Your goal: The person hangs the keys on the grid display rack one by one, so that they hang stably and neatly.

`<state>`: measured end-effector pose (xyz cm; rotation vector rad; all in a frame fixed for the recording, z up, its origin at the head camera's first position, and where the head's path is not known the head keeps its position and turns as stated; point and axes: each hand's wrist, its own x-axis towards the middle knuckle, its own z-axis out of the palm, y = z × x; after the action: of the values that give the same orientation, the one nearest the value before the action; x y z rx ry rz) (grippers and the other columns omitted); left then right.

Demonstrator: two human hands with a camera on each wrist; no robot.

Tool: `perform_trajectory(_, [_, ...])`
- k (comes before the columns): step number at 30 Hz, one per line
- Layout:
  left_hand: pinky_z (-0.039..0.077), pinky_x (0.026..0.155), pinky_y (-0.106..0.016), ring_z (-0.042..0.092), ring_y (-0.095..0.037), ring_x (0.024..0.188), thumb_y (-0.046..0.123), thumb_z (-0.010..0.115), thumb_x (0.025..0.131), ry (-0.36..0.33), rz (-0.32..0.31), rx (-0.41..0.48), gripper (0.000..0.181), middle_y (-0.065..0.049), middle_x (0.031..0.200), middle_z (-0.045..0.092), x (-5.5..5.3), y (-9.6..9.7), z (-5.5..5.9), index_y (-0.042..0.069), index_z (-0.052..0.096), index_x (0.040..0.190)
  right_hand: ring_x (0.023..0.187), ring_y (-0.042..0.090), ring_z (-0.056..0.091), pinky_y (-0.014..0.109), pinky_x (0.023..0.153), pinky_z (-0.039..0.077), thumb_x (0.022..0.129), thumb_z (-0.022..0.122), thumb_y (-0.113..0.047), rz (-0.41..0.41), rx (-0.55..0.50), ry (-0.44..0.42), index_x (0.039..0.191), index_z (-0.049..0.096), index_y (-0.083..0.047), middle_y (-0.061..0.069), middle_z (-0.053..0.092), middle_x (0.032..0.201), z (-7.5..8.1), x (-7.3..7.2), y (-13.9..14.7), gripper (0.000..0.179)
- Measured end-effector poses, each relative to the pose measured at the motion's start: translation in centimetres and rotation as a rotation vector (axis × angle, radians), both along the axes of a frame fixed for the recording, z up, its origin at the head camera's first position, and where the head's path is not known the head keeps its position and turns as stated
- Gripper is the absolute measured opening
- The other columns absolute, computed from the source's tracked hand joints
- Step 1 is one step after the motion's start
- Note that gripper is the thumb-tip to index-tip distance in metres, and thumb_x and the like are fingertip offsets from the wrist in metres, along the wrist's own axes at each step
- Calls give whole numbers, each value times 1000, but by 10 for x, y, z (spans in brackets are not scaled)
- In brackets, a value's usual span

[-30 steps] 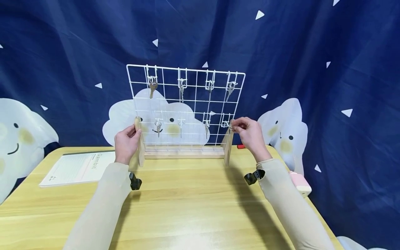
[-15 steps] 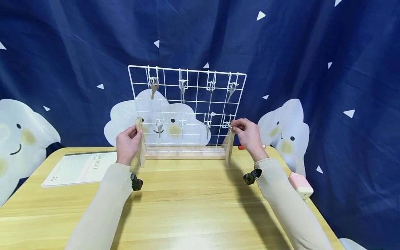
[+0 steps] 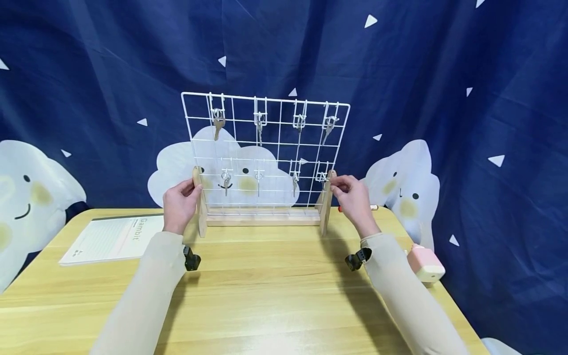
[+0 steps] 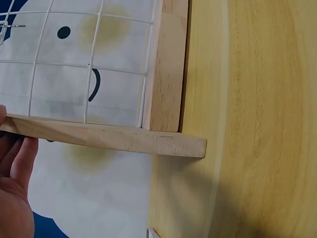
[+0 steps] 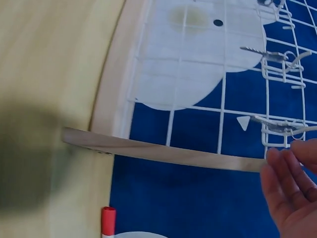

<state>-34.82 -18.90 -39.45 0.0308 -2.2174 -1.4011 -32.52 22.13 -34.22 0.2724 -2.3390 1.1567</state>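
A white wire grid rack (image 3: 278,139) stands upright in a wooden base (image 3: 263,222). My left hand (image 3: 179,204) pinches its left wooden upright (image 4: 106,138), thumb on one side and fingers on the other. Keys on rings hang from white hooks in two rows, among them a brass-coloured key (image 3: 219,129) at top left. The lower right key (image 5: 275,124) hangs from its hook beside the right wooden upright (image 3: 326,207). My right hand (image 3: 353,199) is at this upright's outer edge, its fingertips close to the key ring, fingers lightly bent.
A notebook (image 3: 113,240) lies on the table (image 3: 266,281) at left. At right, a pink and cream bottle (image 3: 425,261) lies beside my forearm. A red-capped marker (image 5: 108,222) lies behind the right upright. A blue curtain (image 3: 421,74) with white clouds hangs behind the rack.
My right hand has drawn slightly right and down from the lower right hook, leaving the key hanging there in plain view. My left hand keeps its hold on the left upright.
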Motion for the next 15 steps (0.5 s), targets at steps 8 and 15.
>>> perform_trajectory(8, [51, 96, -42, 62, -34, 113, 13, 61, 98, 14, 11, -60, 38, -23, 123, 63, 2, 1, -1, -5, 59, 131, 79, 22, 61, 29, 70, 51, 94, 63, -4, 44, 59, -27, 103, 72, 5, 12, 66, 90, -22, 16, 1, 15])
perform_trajectory(15, [50, 98, -45, 62, -34, 112, 16, 55, 100, -28, -16, -139, 40, -23, 122, 64, 8, -3, -7, -4, 57, 134, 86, 26, 62, 40, 80, 54, 96, 60, -10, 72, 140, -112, 105, 70, 4, 10, 66, 93, -33, 32, 4, 20])
